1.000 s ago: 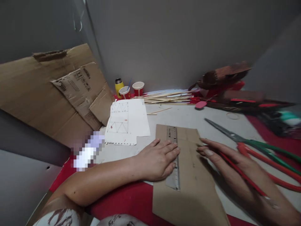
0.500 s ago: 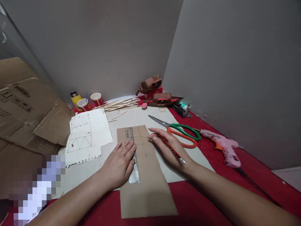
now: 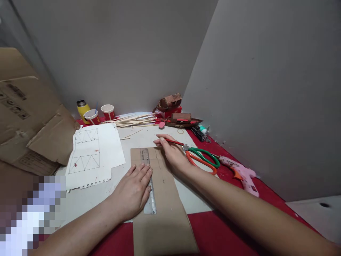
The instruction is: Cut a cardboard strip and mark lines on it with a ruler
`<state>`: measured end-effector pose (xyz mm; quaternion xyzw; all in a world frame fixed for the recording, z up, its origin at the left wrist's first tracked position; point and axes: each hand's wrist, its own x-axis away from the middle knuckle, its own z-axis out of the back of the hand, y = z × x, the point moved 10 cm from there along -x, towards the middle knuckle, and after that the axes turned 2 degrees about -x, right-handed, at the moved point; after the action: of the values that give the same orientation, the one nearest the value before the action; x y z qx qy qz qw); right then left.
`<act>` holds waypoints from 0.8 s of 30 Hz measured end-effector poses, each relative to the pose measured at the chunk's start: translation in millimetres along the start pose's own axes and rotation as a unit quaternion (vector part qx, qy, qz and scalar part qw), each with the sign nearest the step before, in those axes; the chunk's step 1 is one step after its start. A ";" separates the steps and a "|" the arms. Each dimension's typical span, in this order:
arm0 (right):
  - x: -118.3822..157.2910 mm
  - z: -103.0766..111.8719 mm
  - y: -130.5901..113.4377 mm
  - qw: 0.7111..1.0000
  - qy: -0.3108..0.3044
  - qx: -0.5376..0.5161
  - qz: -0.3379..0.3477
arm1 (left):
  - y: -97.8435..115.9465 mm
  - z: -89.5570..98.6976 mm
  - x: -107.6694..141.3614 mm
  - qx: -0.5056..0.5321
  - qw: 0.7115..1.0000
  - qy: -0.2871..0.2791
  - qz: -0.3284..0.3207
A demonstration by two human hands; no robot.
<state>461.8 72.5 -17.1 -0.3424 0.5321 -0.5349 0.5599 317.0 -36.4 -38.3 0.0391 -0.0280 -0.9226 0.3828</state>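
Note:
A long piece of brown cardboard (image 3: 162,224) lies lengthwise in front of me, with a few short pencil marks on it. My left hand (image 3: 134,188) presses flat on a metal ruler (image 3: 152,204), its fingers lying over the ruler and the cardboard. In my right hand (image 3: 173,153) is a red pencil (image 3: 174,142), gripped between thumb and fingers above the cardboard's far right corner. Scissors with green and orange handles (image 3: 202,156) lie just beyond that hand, their blades hidden behind it.
A drawing on white paper (image 3: 106,149) and a big cardboard box (image 3: 37,121) are at left. Thin sticks (image 3: 133,121), cups (image 3: 108,112), a yellow bottle (image 3: 83,111) and a model boat (image 3: 181,122) stand behind. A pink glue gun (image 3: 239,172) lies right.
My right hand has moved away and left, toward the cardboard's far edge, and the pencil has turned nearly level. My left hand stays on the ruler. The view has shifted slightly.

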 end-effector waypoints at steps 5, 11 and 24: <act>-15.2 -15.1 16.9 1.000 0.009 -0.010 -0.005 | -0.2 1.3 1.4 0.020 1.000 -0.001 0.011; -20.1 -18.6 5.4 0.997 0.020 -0.081 0.002 | 3.4 1.4 -0.4 -0.013 1.000 0.002 -0.005; -6.9 -23.9 30.8 0.978 -0.018 -0.137 -0.155 | 5.6 5.5 4.0 0.053 0.998 0.022 0.002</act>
<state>447.1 89.5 -49.7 -0.5037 0.5307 -0.5312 0.4273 317.6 -43.0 -32.5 0.0796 -0.0683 -0.9181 0.3822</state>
